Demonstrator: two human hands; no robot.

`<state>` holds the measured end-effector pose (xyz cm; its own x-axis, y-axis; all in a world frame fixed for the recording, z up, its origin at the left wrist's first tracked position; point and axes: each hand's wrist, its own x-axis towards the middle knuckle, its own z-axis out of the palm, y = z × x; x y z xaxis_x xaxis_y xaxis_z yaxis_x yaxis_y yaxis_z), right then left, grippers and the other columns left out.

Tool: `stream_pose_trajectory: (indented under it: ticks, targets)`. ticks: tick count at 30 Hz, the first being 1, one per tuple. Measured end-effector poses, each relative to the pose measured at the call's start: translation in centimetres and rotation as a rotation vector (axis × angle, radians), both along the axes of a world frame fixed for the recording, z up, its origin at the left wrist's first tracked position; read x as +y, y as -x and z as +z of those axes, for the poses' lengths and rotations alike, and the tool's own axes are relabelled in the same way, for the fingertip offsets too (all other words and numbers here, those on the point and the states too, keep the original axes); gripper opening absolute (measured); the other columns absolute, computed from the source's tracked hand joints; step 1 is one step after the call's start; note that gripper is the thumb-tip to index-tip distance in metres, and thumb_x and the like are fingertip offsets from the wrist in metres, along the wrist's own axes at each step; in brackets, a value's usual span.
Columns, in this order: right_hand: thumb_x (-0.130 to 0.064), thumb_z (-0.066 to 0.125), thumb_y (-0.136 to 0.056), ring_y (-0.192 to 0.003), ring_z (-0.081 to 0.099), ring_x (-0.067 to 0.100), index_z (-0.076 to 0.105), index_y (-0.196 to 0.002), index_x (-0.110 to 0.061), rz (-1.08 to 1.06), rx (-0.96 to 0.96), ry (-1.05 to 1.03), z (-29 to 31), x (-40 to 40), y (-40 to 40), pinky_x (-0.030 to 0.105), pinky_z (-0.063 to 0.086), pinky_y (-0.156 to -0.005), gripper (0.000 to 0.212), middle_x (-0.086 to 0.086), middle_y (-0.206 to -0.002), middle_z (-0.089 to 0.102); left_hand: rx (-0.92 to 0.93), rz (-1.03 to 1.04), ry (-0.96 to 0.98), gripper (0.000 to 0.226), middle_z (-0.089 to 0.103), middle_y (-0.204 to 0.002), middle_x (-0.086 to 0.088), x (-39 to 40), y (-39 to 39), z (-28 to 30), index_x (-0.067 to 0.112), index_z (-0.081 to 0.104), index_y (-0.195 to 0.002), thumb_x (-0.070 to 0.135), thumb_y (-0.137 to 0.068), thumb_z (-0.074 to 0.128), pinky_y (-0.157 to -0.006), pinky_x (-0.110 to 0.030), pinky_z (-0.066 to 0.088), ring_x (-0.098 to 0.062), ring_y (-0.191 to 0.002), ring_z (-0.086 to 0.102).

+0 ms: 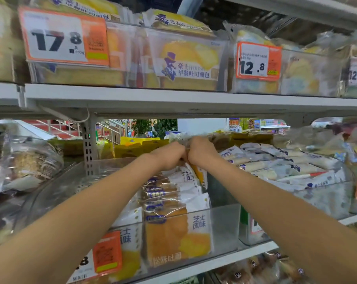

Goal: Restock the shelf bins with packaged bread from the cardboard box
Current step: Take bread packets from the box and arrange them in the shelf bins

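Both my arms reach into a clear plastic shelf bin on the middle shelf. My left hand and my right hand are side by side at the back of the bin, fingers curled round the top of a clear bread package. Below my hands a row of orange-and-white packaged bread stands upright in the bin, one behind another, with the front package against the bin's front wall. The cardboard box is out of view.
The bin to the right holds a heap of white bread packs. A bagged loaf lies at the left. The upper shelf carries bins of yellow toast packages with orange price tags. A perforated steel upright stands behind the bin.
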<state>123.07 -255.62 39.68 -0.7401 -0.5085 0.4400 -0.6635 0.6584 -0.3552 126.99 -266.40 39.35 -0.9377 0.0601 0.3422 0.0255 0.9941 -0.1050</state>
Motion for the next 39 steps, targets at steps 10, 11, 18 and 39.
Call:
stream_pose_trajectory:
  ticks: [10, 11, 18, 39]
  targets:
    - [-0.008, 0.04, -0.099, -0.122, 0.051, 0.032, 0.031, -0.146, -0.011, 0.046, -0.192, -0.441, -1.3, -3.0, 0.9, 0.04, 0.043, -0.096, 0.048, 0.017, -0.142, 0.044, -0.097, 0.061, -0.184, 0.027, 0.069, -0.108, -0.007, -1.5, -1.7, 0.0, 0.004, 0.069, -0.109, -0.005, -0.086, 0.061, -0.083, -0.018, 0.044, -0.011, -0.094, 0.061]
    - [-0.013, 0.039, -0.101, -0.121, 0.051, 0.032, 0.035, -0.144, -0.011, 0.041, -0.104, -0.42, -1.1, -2.8, 0.7, 0.04, 0.044, -0.095, 0.043, 0.018, -0.14, 0.047, -0.112, 0.069, -0.215, 0.032, 0.068, -0.113, -0.009, -1.6, -1.9, 0.1, 0.004, 0.067, -0.113, -0.009, -0.086, 0.057, -0.087, -0.02, 0.045, -0.014, -0.101, 0.062]
    - [-0.045, 0.013, -0.102, -0.127, 0.046, 0.032, 0.049, -0.132, -0.001, 0.232, -0.152, -0.119, 0.1, -1.6, 1.8, 0.037, 0.033, -0.105, 0.064, 0.023, -0.135, 0.05, -0.482, 0.078, -0.125, 0.063, 0.05, -0.135, 0.0, 0.1, -3.0, -0.2, 0.018, 0.042, -0.143, -0.012, -0.088, 0.036, -0.068, -0.006, 0.041, -0.01, -0.102, 0.046]
    - [-0.064, 0.006, -0.093, -0.123, 0.05, 0.032, 0.06, -0.114, 0.002, 0.193, -0.184, -0.021, -0.6, -3.8, 3.4, 0.043, 0.032, -0.11, 0.087, 0.023, -0.135, 0.05, -0.558, 0.164, -0.114, 0.082, 0.009, -0.16, 0.001, -0.1, -4.6, -1.1, 0.037, 0.011, -0.151, -0.013, -0.088, 0.029, -0.115, -0.036, 0.019, -0.021, -0.146, 0.013]
